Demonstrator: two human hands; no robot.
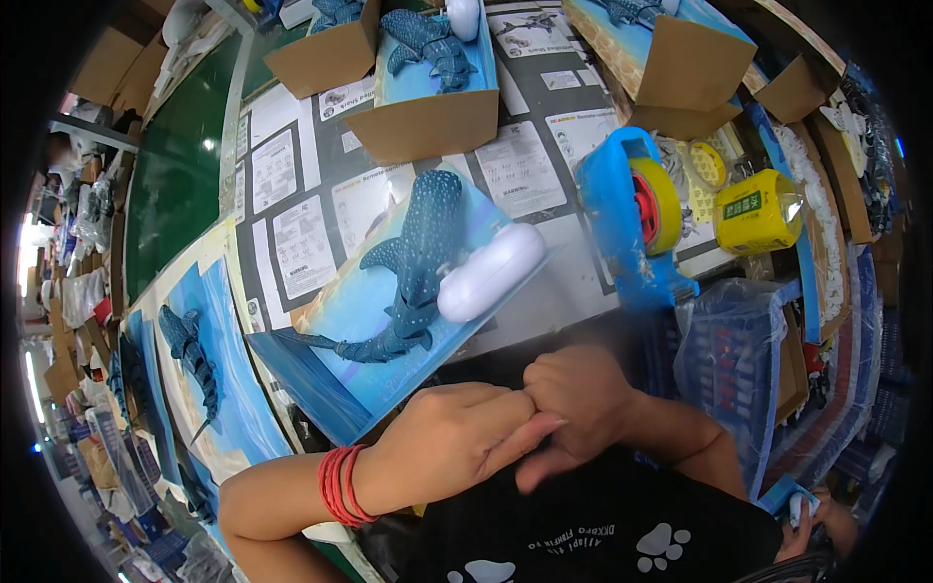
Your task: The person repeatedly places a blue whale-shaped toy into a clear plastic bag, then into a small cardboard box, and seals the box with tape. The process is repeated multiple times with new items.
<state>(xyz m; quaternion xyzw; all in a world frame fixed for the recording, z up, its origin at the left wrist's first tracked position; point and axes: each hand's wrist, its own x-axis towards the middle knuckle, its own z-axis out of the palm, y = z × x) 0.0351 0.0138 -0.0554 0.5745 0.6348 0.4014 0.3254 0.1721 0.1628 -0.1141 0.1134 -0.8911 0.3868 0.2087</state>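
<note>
Head view shows both hands drawn in against the chest at about 6 o'clock, clear of the bench. Left hand, with red bands on its wrist, is curled with the thumb pressed against the right hand, which is closed in a loose fist; the 2 touch knuckle to knuckle. Whether anything small is pinched between them I cannot tell.

Nearest to them, at about 11 o'clock from the hands, lies the open blue box tray with a spotted blue shark toy laid along it and a white oval controller touching the shark's flank at its 3 o'clock side. A blue tape dispenser with a yellow roll stands at 2 o'clock, beside a yellow bottle.

By my reading, the tray looks filled and the hands sit in a pause between packing steps. A next move would call for both hands to open and reach forward to the tray's near edges, keeping the loose controller from sliding off.
</note>
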